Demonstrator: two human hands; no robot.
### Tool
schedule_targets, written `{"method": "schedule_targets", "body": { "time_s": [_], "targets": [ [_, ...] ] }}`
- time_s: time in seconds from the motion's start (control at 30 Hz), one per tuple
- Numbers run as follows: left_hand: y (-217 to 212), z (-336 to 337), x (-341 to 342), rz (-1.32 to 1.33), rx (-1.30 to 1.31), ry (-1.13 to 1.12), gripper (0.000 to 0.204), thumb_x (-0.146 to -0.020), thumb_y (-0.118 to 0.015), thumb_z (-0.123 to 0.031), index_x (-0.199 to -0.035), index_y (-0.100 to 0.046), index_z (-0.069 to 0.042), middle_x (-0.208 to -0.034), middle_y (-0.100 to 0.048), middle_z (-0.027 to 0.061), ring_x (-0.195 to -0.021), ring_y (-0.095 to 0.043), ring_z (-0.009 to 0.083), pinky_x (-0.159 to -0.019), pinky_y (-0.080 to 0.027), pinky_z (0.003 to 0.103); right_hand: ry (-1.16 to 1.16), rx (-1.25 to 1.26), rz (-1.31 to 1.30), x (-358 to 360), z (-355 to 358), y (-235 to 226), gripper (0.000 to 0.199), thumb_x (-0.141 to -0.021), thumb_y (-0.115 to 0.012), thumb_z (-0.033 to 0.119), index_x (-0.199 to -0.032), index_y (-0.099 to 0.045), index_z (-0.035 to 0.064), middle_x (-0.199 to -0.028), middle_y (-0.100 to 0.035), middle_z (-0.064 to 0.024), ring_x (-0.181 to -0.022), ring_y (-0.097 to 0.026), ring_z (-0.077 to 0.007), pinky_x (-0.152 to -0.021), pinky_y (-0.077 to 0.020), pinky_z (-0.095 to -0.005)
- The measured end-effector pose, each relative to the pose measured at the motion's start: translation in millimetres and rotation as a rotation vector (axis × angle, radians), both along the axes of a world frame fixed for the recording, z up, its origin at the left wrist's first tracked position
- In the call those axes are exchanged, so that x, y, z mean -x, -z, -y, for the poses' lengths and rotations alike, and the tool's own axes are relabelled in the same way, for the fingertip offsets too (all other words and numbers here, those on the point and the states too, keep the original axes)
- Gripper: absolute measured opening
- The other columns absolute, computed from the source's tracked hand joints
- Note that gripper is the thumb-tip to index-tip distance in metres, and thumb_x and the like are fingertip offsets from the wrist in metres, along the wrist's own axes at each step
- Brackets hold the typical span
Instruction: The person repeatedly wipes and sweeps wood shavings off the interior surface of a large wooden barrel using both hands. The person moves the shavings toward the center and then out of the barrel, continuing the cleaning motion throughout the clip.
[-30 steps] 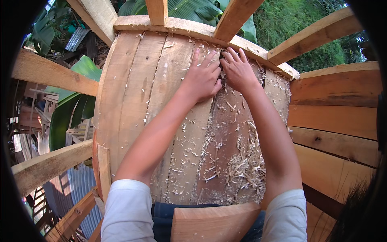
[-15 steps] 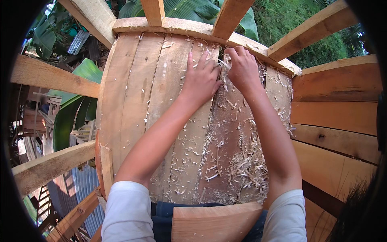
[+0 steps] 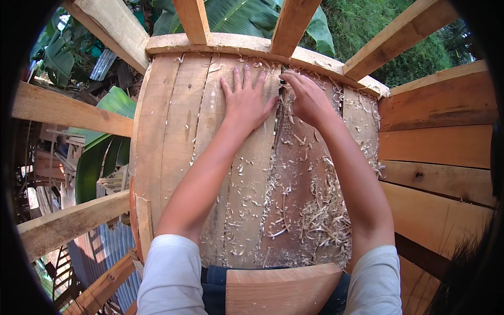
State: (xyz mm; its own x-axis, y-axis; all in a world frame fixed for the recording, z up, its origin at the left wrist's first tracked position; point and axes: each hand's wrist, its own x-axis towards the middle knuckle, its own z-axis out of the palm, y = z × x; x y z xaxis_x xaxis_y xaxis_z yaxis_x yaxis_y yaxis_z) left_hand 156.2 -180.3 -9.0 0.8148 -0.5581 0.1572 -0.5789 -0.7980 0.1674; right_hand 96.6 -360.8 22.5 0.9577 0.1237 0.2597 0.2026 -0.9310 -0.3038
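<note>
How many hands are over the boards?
2. The left hand lies spread on the pale boards, and the right hand is just right of it, partly curled. None there looks hidden.

An open-air woodworking spot, by the look of it: curled wood shavings (image 3: 328,223) litter the plank platform (image 3: 176,121), bare wooden beams (image 3: 191,21) and a board wall (image 3: 436,144) edge it, and through the gaps show broad green leaves (image 3: 233,21), feathery foliage (image 3: 383,31) and corrugated sheeting (image 3: 118,252)
</note>
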Motion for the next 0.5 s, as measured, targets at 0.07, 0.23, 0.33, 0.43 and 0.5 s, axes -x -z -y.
{"method": "schedule_targets", "body": {
  "time_s": [0.07,0.23,0.33,0.43,0.5],
  "targets": [
    [-3,3,-13,-0.04,0.032,0.128,0.064,-0.099,-0.044,-0.055,-0.151,-0.041,-0.018,-0.159,-0.036,0.0132,-0.152,-0.019,0.0354,-0.116,-0.007,0.069,0.124,-0.152,-0.049,14,-3,-4,0.058,-0.077,-0.06,0.001,-0.134,-0.051,0.0068,-0.136,-0.057,-0.0154,-0.128,-0.054,-0.0313,-0.105,-0.0431,-0.0447],
    [-7,23,-10,-0.026,0.115,0.323,0.047,-0.099,-0.051,-0.042,-0.136,-0.056,-0.013,-0.146,-0.051,0.0129,-0.143,-0.037,0.0328,-0.117,-0.016,0.065,0.282,-0.007,-0.117,21,9,17,0.077,-0.078,-0.057,0.0,-0.15,-0.03,0.0021,-0.143,-0.051,-0.0169,-0.135,-0.048,-0.0324,-0.113,-0.0359,-0.0498],
    [-5,27,-20,-0.034,0.353,0.196,0.042,-0.096,-0.053,-0.032,-0.132,-0.057,-0.01,-0.137,-0.057,0.0123,-0.135,-0.046,0.0313,-0.115,-0.024,0.062,0.316,-0.049,-0.193,4,-11,15,0.087,-0.078,-0.058,0.001,-0.155,-0.018,0.0016,-0.145,-0.049,-0.0186,-0.136,-0.046,-0.0319,-0.113,-0.0354,-0.051],
    [3,29,-28,0.06,0.291,0.161,0.041,-0.094,-0.052,-0.024,-0.131,-0.057,-0.008,-0.136,-0.057,0.0123,-0.131,-0.049,0.0311,-0.113,-0.028,0.061,0.238,-0.265,-0.131,-9,-12,13,0.094,-0.077,-0.059,0.0,-0.156,-0.009,-0.0021,-0.135,-0.056,-0.024,-0.126,-0.053,-0.039,-0.11,-0.0379,-0.0483],
    [7,23,-30,0.065,0.203,0.206,0.041,-0.094,-0.051,-0.024,-0.132,-0.057,-0.009,-0.138,-0.056,0.0123,-0.132,-0.047,0.0313,-0.114,-0.026,0.061,0.25,-0.327,-0.078,-13,-14,7,0.094,-0.076,-0.059,-0.002,-0.155,-0.009,-0.0036,-0.127,-0.061,-0.0268,-0.117,-0.059,-0.0423,-0.105,-0.042,-0.0465]
  ]
}}
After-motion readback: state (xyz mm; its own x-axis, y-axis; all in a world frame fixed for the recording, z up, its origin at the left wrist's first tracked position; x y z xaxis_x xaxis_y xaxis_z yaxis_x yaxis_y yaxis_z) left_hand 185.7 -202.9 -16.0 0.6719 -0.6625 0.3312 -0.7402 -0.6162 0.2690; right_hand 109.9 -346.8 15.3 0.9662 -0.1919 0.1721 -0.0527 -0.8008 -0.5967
